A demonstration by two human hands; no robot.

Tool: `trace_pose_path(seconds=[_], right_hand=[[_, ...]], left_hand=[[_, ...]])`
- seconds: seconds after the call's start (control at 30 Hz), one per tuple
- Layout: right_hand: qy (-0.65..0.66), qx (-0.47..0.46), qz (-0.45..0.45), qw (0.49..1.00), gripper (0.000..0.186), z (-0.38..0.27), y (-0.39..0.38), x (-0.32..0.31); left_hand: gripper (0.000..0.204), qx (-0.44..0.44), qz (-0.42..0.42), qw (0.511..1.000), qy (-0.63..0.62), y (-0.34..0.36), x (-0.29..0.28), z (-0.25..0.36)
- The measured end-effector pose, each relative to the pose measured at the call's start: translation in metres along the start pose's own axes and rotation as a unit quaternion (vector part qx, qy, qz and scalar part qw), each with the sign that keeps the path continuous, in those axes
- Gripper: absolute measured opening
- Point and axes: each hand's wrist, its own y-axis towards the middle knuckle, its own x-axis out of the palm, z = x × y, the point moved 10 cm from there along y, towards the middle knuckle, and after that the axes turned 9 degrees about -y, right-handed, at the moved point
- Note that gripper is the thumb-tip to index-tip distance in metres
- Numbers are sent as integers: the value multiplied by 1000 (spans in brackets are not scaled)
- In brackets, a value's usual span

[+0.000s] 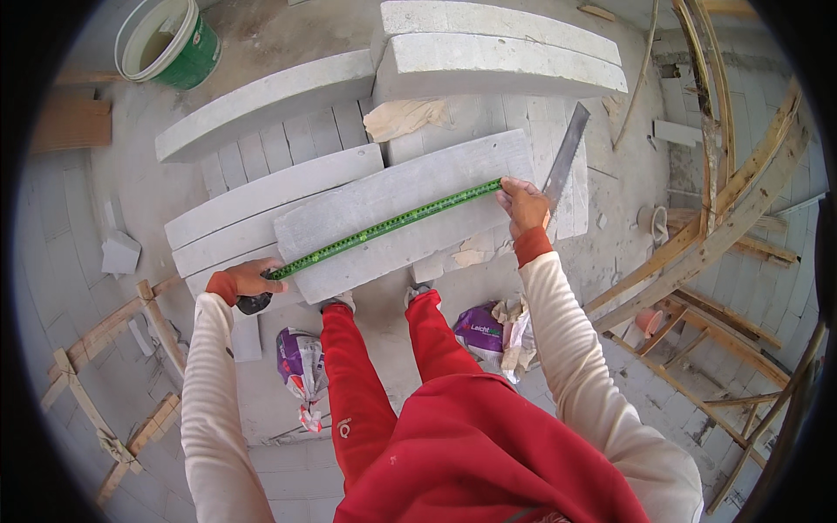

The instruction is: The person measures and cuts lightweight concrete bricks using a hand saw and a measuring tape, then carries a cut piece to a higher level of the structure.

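Observation:
A green tape measure (388, 227) is stretched along the top of a light grey concrete block (436, 187). At its left end, my left hand (247, 277) is closed round the dark tape case, by the block's left edge. The other end of the blade is pinched in the fingers of my right hand (523, 205), near the block's right side. Just beyond my right hand lies a handsaw (567, 157) with a long grey blade; my hand partly hides its handle end.
More long blocks (501, 65) are stacked beyond, with others (270, 196) at the left. A green bucket (196, 57) stands far left. Purple bags (301, 357) (479, 331) lie near my feet. Wooden frames (697, 235) rise at the right, and timber pieces (113, 349) at the left.

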Motion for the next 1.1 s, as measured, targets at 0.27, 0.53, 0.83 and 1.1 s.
trace_pose_path(seconds=[0.27,0.53,0.83,1.1], right_hand=[[-88,-14,-113,990,14,61,-114,39],[-457,-270,91,843,46,74,-25,-99],[-549,-190,40,813,55,111,40,-178],[-393,-260,106,875,33,80,13,-284]], left_hand=[[98,-18,161,980,-114,-52,0,-48],[85,-62,583,800,125,-30,-64,-104],[72,-32,667,737,104,-13,-10,72],[95,-108,603,620,-489,50,77,-68]])
